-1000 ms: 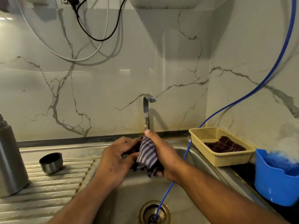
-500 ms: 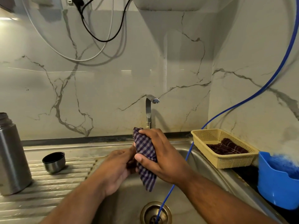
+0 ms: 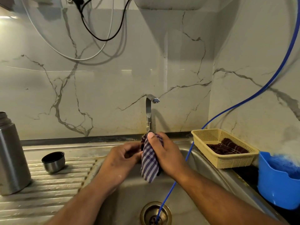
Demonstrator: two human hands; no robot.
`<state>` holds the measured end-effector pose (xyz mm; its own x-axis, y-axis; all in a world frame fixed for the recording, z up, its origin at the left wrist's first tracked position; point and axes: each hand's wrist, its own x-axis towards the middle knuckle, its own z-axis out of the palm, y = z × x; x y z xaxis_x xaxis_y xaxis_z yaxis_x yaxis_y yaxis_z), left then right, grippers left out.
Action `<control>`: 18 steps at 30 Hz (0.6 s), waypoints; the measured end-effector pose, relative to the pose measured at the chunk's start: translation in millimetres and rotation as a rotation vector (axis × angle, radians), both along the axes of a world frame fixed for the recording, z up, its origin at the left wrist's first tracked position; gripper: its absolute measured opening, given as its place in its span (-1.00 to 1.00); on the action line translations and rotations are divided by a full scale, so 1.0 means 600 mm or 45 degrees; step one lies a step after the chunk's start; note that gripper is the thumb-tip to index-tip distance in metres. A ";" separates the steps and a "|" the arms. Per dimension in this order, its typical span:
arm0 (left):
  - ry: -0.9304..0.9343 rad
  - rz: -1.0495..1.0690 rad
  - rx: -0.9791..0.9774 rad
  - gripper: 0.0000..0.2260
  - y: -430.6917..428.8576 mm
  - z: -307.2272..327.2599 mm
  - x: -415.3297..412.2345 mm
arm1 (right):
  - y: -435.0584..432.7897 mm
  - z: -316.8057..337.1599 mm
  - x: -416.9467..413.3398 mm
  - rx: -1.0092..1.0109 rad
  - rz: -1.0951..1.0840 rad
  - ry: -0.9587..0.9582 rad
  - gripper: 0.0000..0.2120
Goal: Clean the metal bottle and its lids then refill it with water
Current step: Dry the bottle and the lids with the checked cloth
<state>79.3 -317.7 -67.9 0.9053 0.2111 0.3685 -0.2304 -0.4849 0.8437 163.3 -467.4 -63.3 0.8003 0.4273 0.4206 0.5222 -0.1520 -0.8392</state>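
Blue hose (image 3: pixel 168 194) runs into sink (image 3: pixel 203 168) drain. Over basin, right hand (image 3: pixel 167 153) grips checked cloth (image 3: pixel 149 164), thumb on top; left hand (image 3: pixel 120 159) curls vs cloth edge, can't tell what it holds. Metal bottle (image 3: pixel 11 159) upright on ribbed bench (image 3: pixel 48 192) at left, cup lid (image 3: pixel 53 162) near it, mouth up. Tap (image 3: pixel 149 111) behind hands.

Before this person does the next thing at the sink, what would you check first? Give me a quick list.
1. Checked cloth held securely: ok, right hand grips it over the sink.
2. Lid inside the cloth: cannot tell, what the left hand holds is hidden.
3. Metal bottle upright on the drainboard: ok.
4. Cup lid on the drainboard, mouth up: ok.
5. Drain free: not ok, blue hose runs into it.
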 end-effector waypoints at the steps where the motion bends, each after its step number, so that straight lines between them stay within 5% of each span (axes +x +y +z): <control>1: 0.063 -0.036 -0.151 -0.81 -0.003 0.001 -0.001 | 0.000 -0.001 0.000 0.012 0.003 -0.102 -0.45; 5: 0.231 -0.278 -0.737 -0.58 -0.018 0.011 -0.010 | -0.010 -0.007 0.011 -0.085 0.003 -0.542 -0.42; 7: 0.252 -0.277 -0.811 -0.54 -0.016 0.017 -0.014 | -0.020 -0.004 0.013 -0.224 0.075 -0.738 -0.41; 12: 0.172 -0.228 -0.588 -0.57 -0.012 0.021 -0.021 | -0.027 0.000 0.013 -0.282 0.109 -0.942 -0.41; 15: 0.027 -0.045 -0.095 -0.63 -0.024 0.024 -0.020 | -0.022 0.004 0.003 -0.105 0.113 -0.696 -0.53; 18: -0.162 0.168 0.379 -0.83 -0.012 0.018 -0.007 | -0.007 0.014 -0.011 0.064 0.116 -0.158 -0.60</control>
